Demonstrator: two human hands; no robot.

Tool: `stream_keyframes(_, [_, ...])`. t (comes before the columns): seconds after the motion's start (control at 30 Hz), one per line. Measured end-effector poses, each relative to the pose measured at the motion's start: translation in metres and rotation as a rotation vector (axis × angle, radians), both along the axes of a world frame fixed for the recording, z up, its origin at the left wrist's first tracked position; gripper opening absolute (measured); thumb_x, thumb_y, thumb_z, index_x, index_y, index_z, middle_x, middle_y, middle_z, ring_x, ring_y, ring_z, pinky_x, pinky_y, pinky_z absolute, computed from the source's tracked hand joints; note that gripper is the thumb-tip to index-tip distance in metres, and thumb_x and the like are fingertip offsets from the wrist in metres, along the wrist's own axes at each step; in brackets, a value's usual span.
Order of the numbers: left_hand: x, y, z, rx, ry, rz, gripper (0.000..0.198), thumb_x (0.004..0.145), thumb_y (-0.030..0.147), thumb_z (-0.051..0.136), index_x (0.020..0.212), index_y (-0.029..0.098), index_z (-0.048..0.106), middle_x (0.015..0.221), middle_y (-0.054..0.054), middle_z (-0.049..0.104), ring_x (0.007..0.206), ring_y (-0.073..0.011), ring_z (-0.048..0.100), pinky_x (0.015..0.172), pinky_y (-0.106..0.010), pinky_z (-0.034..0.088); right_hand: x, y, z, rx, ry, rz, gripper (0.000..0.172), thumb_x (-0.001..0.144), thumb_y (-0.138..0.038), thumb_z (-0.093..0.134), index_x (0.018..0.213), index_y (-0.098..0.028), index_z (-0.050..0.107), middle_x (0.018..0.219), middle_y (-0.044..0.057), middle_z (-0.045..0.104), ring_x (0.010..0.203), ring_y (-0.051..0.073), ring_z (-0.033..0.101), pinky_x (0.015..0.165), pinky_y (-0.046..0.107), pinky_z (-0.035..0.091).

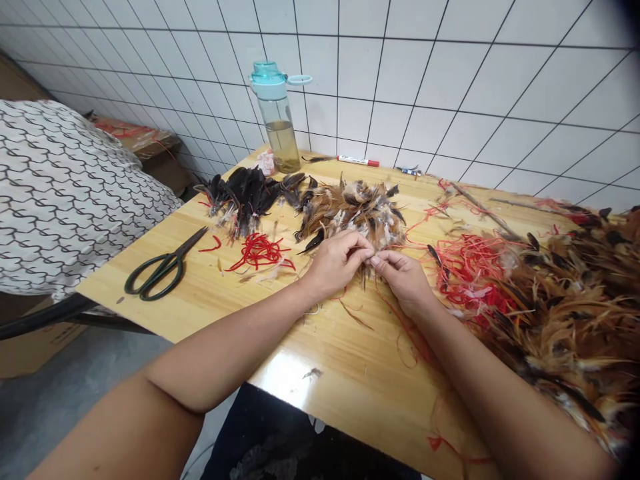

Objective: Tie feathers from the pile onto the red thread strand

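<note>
My left hand (339,261) and my right hand (401,275) meet above the middle of the table, thumbs and fingers pinched together. What lies between the fingertips is too small and covered to make out; feather tips (365,277) show just below them. Right behind the hands is a pile of brown feathers (350,210). A thin red string (395,308) runs across the wood beside my right hand. Left of my left hand lies a small heap of cut red strings (260,252), with a bunch of black feathers (247,193) behind it.
Dark-handled scissors (163,270) lie near the left edge of the wooden table (320,353). A water bottle (280,127) and a red-capped marker (357,161) are by the tiled wall. Tangled red string (473,263) and a large brown feather heap (575,313) cover the right side.
</note>
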State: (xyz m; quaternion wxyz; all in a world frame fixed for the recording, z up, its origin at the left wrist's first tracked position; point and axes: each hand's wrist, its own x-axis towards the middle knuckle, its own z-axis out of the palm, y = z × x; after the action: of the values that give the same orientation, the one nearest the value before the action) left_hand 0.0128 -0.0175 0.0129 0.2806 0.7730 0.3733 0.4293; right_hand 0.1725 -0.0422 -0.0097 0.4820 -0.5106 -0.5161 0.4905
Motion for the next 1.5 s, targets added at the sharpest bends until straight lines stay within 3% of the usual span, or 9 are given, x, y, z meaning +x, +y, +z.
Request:
stream_keyframes(0.27, [0.001, 0.001, -0.002, -0.063, -0.047, -0.019, 0.01, 0.087, 0.022, 0.056, 0.087, 0.017, 0.064, 0.085, -0.003, 0.065, 0.08, -0.0132, 0.059, 0.077, -0.025, 0.044, 0.0, -0.001, 0.001, 0.014, 0.005, 0.001, 0.033, 0.067, -0.049, 0.072, 0.073, -0.017, 0.065, 0.065, -0.002, 0.055, 0.061, 0.011, 0.043, 0.061, 0.026, 0.035])
stream_keyframes(0.4, [-0.005, 0.009, -0.002, -0.05, -0.089, 0.055, 0.013, 0.085, 0.018, 0.056, 0.096, 0.016, 0.062, 0.093, -0.004, 0.063, 0.083, -0.0128, 0.058, 0.077, -0.025, 0.045, 0.001, 0.0, 0.001, 0.014, 0.006, -0.051, 0.031, 0.071, -0.048, 0.069, 0.072, -0.018, 0.063, 0.061, -0.003, 0.05, 0.057, 0.01, 0.039, 0.057, 0.026, 0.032])
stream_keyframes(0.53, [-0.011, 0.016, -0.003, 0.087, 0.165, 0.021, 0.011, 0.083, 0.012, 0.055, 0.085, 0.017, 0.065, 0.087, -0.004, 0.062, 0.085, -0.0156, 0.055, 0.082, -0.029, 0.043, 0.004, 0.002, 0.0, -0.003, 0.075, -0.092, 0.033, 0.069, -0.05, 0.07, 0.073, -0.019, 0.061, 0.057, -0.005, 0.046, 0.051, 0.009, 0.033, 0.051, 0.026, 0.025])
stream_keyframes(0.77, [-0.012, 0.019, -0.014, 0.198, 0.506, -0.086, 0.023, 0.085, 0.012, 0.051, 0.094, 0.02, 0.071, 0.092, -0.009, 0.061, 0.092, -0.0218, 0.049, 0.08, -0.033, 0.039, 0.003, 0.001, 0.002, 0.013, 0.041, -0.096, 0.033, 0.071, -0.052, 0.067, 0.074, -0.02, 0.061, 0.058, -0.004, 0.046, 0.051, 0.009, 0.033, 0.05, 0.026, 0.026])
stream_keyframes(0.93, [-0.012, 0.019, -0.007, 0.097, 0.243, -0.04, 0.017, 0.084, 0.014, 0.053, 0.084, 0.017, 0.069, 0.089, -0.006, 0.062, 0.088, -0.0174, 0.054, 0.081, -0.03, 0.041, 0.002, -0.001, 0.003, 0.051, -0.03, -0.11, 0.031, 0.073, -0.05, 0.066, 0.073, -0.019, 0.06, 0.061, -0.003, 0.049, 0.054, 0.01, 0.036, 0.054, 0.026, 0.03])
stream_keyframes(1.1, [-0.008, 0.014, 0.002, -0.36, -0.205, -0.012, 0.008, 0.081, 0.023, 0.06, 0.083, 0.016, 0.062, 0.076, 0.0, 0.061, 0.069, -0.0104, 0.053, 0.068, -0.023, 0.042, 0.002, 0.0, 0.0, 0.067, -0.054, -0.125, 0.029, 0.073, -0.048, 0.066, 0.071, -0.019, 0.061, 0.064, -0.001, 0.053, 0.059, 0.011, 0.041, 0.058, 0.026, 0.034])
stream_keyframes(1.23, [-0.001, 0.011, 0.001, -0.601, -0.487, -0.082, 0.02, 0.073, 0.024, 0.07, 0.085, 0.015, 0.057, 0.07, 0.002, 0.06, 0.064, -0.0088, 0.055, 0.063, -0.021, 0.044, 0.001, 0.001, -0.003, 0.059, -0.083, -0.126, 0.029, 0.072, -0.048, 0.066, 0.072, -0.019, 0.064, 0.064, 0.0, 0.056, 0.062, 0.013, 0.044, 0.06, 0.027, 0.037])
stream_keyframes(1.37, [0.001, 0.011, -0.004, -0.603, -0.48, -0.112, 0.02, 0.073, 0.025, 0.07, 0.083, 0.015, 0.056, 0.069, 0.002, 0.06, 0.064, -0.0091, 0.056, 0.063, -0.021, 0.044, 0.0, 0.002, -0.005, 0.046, -0.088, -0.103, 0.028, 0.071, -0.047, 0.067, 0.072, -0.019, 0.066, 0.064, 0.0, 0.058, 0.062, 0.013, 0.047, 0.061, 0.027, 0.038])
stream_keyframes(1.5, [-0.001, 0.011, -0.007, -0.401, -0.301, -0.071, 0.011, 0.077, 0.022, 0.064, 0.083, 0.016, 0.058, 0.074, 0.002, 0.059, 0.068, -0.0093, 0.054, 0.067, -0.022, 0.043, 0.0, 0.002, -0.006, 0.039, -0.086, -0.082, 0.026, 0.07, -0.045, 0.068, 0.072, -0.019, 0.067, 0.066, 0.0, 0.061, 0.064, 0.014, 0.049, 0.062, 0.027, 0.04])
